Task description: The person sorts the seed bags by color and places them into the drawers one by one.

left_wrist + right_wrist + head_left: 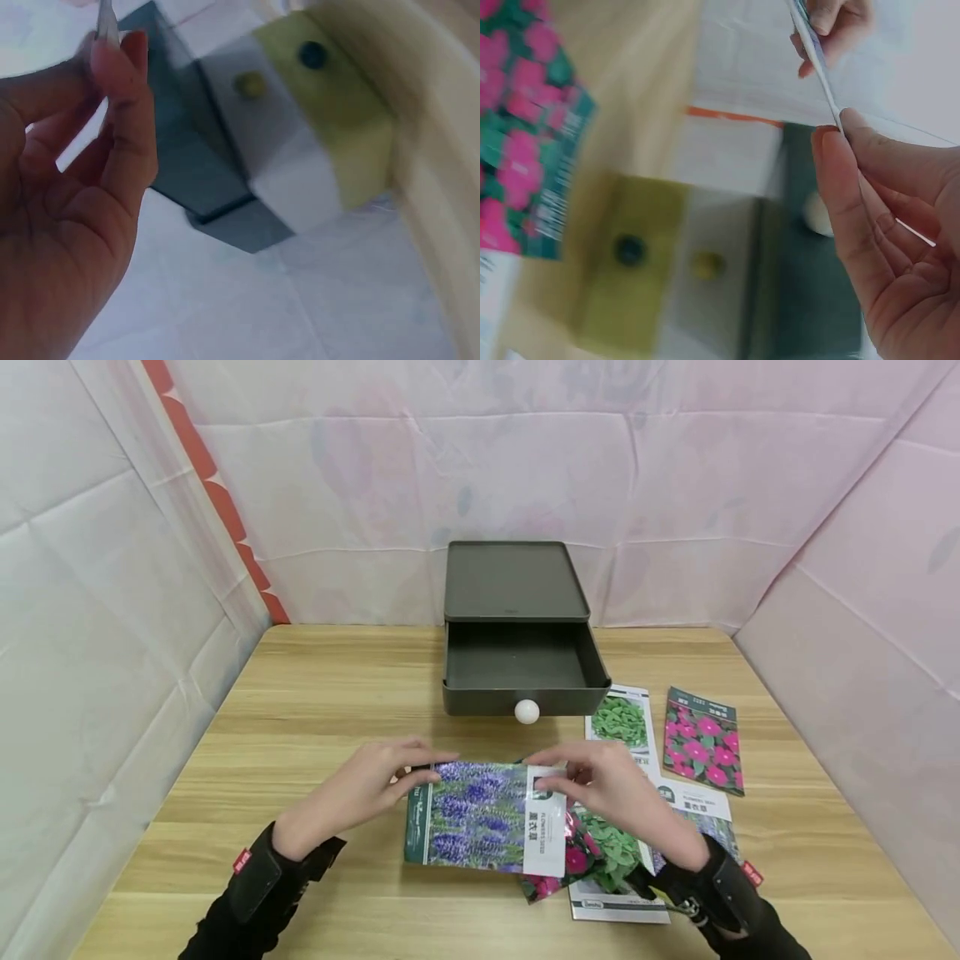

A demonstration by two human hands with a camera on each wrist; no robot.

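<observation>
Both hands hold one seed packet with purple flowers [480,814] just above the table, near its front middle. My left hand [375,781] pinches the packet's upper left corner; its thin edge [105,19] shows between the fingertips. My right hand [600,781] pinches the upper right corner by the white label, and the packet's edge [814,56] runs up from my fingers. Behind the packet stands a dark grey drawer box [517,581] with its drawer [521,668] pulled open and a white knob [527,712] on its front.
More seed packets lie on the wooden table [300,710]: a green-leaf one [618,722], a pink-flower one [702,741], and several overlapping ones under my right wrist [600,860]. Pale fabric walls close in the left, back and right sides.
</observation>
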